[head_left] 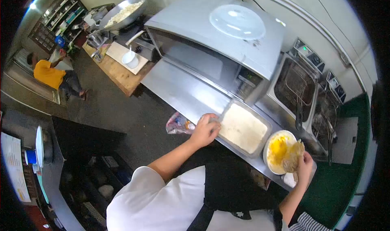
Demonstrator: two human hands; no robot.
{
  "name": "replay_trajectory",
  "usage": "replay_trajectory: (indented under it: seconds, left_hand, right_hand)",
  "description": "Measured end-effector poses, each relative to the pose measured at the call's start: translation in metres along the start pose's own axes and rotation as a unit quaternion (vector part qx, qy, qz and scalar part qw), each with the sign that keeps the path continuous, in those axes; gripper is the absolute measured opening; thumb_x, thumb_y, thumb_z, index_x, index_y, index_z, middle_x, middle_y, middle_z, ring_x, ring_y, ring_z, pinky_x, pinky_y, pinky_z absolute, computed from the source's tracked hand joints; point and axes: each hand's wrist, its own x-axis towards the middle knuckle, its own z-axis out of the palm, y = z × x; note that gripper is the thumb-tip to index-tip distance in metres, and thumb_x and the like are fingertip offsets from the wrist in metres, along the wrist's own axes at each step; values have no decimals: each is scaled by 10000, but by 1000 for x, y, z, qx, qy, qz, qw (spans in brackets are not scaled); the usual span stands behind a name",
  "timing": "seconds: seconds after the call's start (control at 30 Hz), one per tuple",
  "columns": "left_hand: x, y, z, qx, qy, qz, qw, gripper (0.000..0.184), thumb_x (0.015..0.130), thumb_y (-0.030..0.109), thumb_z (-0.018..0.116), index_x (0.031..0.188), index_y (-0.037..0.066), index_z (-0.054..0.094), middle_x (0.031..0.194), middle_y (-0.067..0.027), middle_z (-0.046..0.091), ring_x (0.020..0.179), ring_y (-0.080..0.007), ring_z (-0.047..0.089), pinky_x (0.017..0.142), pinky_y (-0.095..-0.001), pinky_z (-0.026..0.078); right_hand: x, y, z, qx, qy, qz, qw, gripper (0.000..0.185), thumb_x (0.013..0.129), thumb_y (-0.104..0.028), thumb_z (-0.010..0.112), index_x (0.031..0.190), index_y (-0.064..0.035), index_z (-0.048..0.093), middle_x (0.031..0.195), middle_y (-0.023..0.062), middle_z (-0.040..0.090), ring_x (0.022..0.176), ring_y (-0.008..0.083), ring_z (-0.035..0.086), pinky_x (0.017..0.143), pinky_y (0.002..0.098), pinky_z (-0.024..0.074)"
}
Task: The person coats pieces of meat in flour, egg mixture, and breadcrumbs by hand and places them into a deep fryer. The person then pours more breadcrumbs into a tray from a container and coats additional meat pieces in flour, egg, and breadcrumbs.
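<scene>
My right hand (305,166) grips a brownish, wet-looking piece of food (293,157) over a white bowl (267,154) that holds a yellow mixture. Left of the bowl, a clear rectangular container (262,150) of pale flour-like powder (243,128) lies on the steel counter (178,88). At the container's left edge is my left hand (207,129), its fingers curled; what they hold, if anything, is too small to make out.
Fryers with baskets (295,82) stand at the right. Behind the counter is a steel cabinet (191,15) with a clear lid (237,21) on top. A wooden table (115,74) and a large pan (124,15) are at upper left. Another person (50,73) sits at far left.
</scene>
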Motion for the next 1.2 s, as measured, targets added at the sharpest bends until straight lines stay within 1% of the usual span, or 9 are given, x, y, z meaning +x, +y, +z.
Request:
replay_trajectory:
  seconds: [0.1,0.4,0.63,0.8,0.9,0.97,1.07,1.17,1.2]
  left_hand:
    - [15,-21,-24,-11,-22,1,1000,155,802,142,663,940,73,676,1171,-183,534,1128,-356,502,960,-434,411]
    - [43,-64,-51,-83,-72,38,993,148,804,137,664,935,69,652,1187,-169,525,1127,-361,505,956,-428,421]
    - [34,-87,-48,-105,-111,32,988,150,790,117,653,930,61,655,1199,-177,521,1143,-371,494,979,-432,409]
    - [42,-98,-40,-95,-140,41,985,210,734,78,657,942,56,671,1216,-179,530,1188,-362,479,1013,-438,391]
    - [48,-95,-36,-80,-123,29,989,161,793,98,646,944,65,687,1209,-183,537,1157,-357,505,988,-439,406]
    - [48,-95,-29,-89,-113,41,989,156,793,99,650,940,60,685,1184,-190,540,1145,-352,511,968,-422,415]
    - [52,-77,-19,-86,-133,-3,987,227,793,87,648,1018,57,655,1204,-190,516,1130,-370,510,959,-425,418]
    - [55,-64,0,-96,-120,-20,988,341,792,83,638,1127,43,593,1253,-213,467,1132,-417,487,972,-456,406]
    - [56,-60,11,-96,-110,-21,989,379,795,77,632,1165,34,567,1268,-226,451,1144,-424,476,984,-459,397]
  right_hand:
    - [-4,-21,3,-53,31,79,995,250,869,-76,557,1055,61,651,905,88,675,809,132,591,739,270,470]
    - [-39,-98,32,7,65,29,997,223,901,-71,552,1061,57,639,851,20,610,738,81,518,668,231,421]
    - [-45,-104,97,-12,64,-7,998,309,834,-25,584,1131,49,626,985,114,670,923,172,605,830,298,466]
    - [-18,-165,184,-39,-108,42,992,298,829,-115,602,1084,32,651,893,127,690,827,154,627,731,305,494]
    - [11,-124,228,-12,-125,31,992,315,822,-167,610,1079,9,661,859,195,686,771,274,663,726,351,505]
    - [26,-133,232,-110,-165,41,979,335,840,-141,591,1122,33,641,1061,221,670,946,341,661,817,381,506]
    - [36,-59,242,-212,-47,-38,975,410,820,-190,615,1166,30,609,1116,267,630,1035,392,612,912,421,481]
    - [24,-59,225,-230,-123,12,965,589,787,-250,672,1269,52,518,1260,288,544,1140,384,562,987,441,445]
    - [21,-20,235,-237,-128,6,963,805,675,-275,781,1366,-23,453,1251,271,551,1142,412,546,992,428,443]
